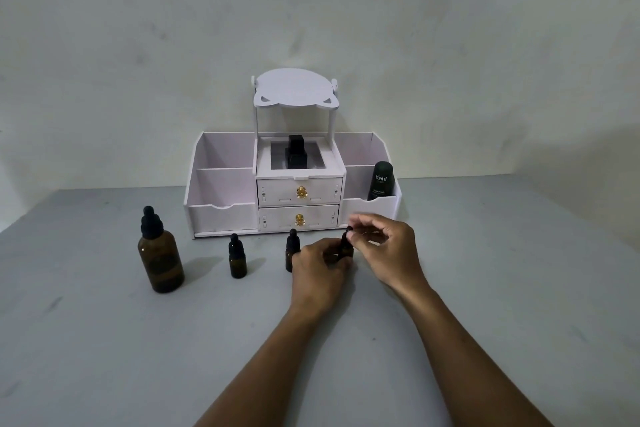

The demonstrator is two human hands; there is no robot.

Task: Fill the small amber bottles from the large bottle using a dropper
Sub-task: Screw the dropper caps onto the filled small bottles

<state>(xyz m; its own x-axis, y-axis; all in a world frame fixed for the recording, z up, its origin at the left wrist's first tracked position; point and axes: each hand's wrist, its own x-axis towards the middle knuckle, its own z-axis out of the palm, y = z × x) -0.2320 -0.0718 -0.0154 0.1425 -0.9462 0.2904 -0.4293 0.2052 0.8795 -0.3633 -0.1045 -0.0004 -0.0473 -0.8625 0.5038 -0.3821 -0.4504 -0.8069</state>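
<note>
My grey bench [104,340] carries, left to right, the large amber bottle [161,260] with its dropper cap on, then three small amber bottles [237,262] in a row, the rightmost between my hands [320,272], and a white drawer organiser [221,218] standing behind them.

On the bench [104,340] stand one large amber bottle [161,262] and three small amber bottles: one [237,262], a second [292,250], and a third [346,246] between two hands, left [320,270] and right [388,250]. One white organiser [221,217] has two drawers, upper [300,191] and lower [298,217], one black bottle [296,152] and one dark tube [381,180].
</note>
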